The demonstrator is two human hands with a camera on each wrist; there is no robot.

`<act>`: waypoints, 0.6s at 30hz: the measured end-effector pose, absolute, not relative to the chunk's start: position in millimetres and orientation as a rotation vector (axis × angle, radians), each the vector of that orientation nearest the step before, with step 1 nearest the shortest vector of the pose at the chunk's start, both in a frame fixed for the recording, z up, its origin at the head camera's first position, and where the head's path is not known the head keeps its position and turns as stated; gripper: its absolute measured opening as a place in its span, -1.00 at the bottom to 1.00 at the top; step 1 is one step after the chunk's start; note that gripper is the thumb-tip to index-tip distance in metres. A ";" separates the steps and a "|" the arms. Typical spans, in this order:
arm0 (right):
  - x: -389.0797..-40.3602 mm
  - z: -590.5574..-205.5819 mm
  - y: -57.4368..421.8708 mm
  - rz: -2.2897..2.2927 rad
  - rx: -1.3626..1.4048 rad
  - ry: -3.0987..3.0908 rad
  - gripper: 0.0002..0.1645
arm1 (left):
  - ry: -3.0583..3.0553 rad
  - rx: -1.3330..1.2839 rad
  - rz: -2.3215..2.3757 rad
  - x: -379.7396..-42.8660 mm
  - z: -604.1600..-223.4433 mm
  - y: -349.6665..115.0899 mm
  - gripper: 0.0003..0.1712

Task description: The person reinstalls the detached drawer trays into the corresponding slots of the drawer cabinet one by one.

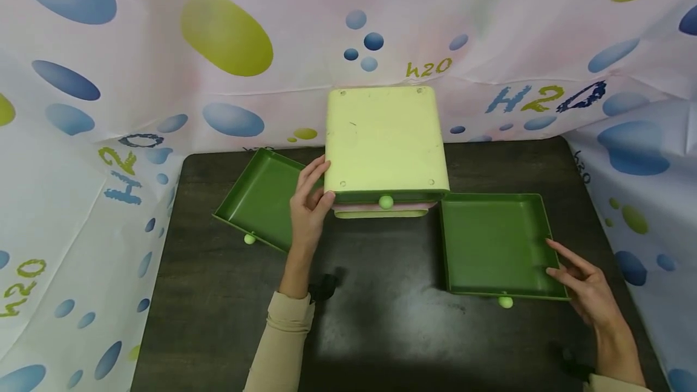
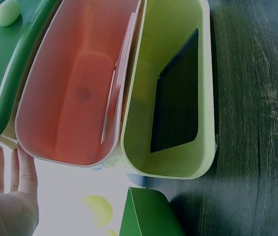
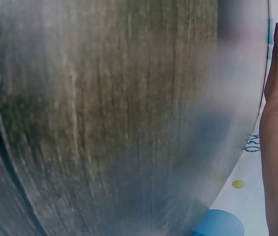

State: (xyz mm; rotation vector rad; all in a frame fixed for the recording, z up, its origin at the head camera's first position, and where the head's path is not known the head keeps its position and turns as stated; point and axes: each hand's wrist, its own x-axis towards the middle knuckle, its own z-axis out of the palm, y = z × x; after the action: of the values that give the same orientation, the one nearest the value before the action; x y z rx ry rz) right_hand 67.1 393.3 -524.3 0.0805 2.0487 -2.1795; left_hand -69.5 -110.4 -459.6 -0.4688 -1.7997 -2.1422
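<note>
Cabinet [image 1: 388, 138] against the left grip [image 1: 308, 205]

Drawers [image 1: 492, 244] — smooth, glossy plastic | cabinet [image 1: 383, 138] — smooth, scuffed plastic | tabletop [image 1: 381, 325]: wood-grained, sheeny | backdrop [image 1: 305, 23]: creased, cloth-like

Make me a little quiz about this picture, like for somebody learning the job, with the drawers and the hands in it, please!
1. How many green drawers are outside the cabinet?
A) one
B) two
C) four

2. True or false: the right hand is touching the cabinet.

3. Fill in the missing word (top, middle or bottom): another green drawer sits inside the cabinet, at the ___.

Key:
1. B, with one on each side of the cabinet.
2. False. The left hand touches it; the right hand is at the edge of a drawer.
3. top
</note>
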 end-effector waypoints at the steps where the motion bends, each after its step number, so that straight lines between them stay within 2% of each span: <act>1: 67.0 -524.4 392.8 -2.181 0.075 2.042 -0.26 | -1.798 -0.469 -2.140 -69.8 -459.6 -110.6 -0.23; 9: 72.8 -528.3 387.9 -2.146 0.054 1.965 -0.25 | -1.823 -0.460 -2.113 -70.1 -458.2 -112.6 -0.22; 18: 87.9 -536.3 386.9 -2.174 -0.096 1.791 -0.23 | -1.847 -0.462 -2.103 -71.4 -458.9 -112.3 -0.23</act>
State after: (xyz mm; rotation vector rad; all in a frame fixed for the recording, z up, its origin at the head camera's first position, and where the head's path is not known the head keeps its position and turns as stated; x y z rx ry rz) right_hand 87.9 386.9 -536.3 -0.0959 1.7911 -2.1742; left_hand -71.4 -112.3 -458.9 -0.4622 -1.8466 -2.1034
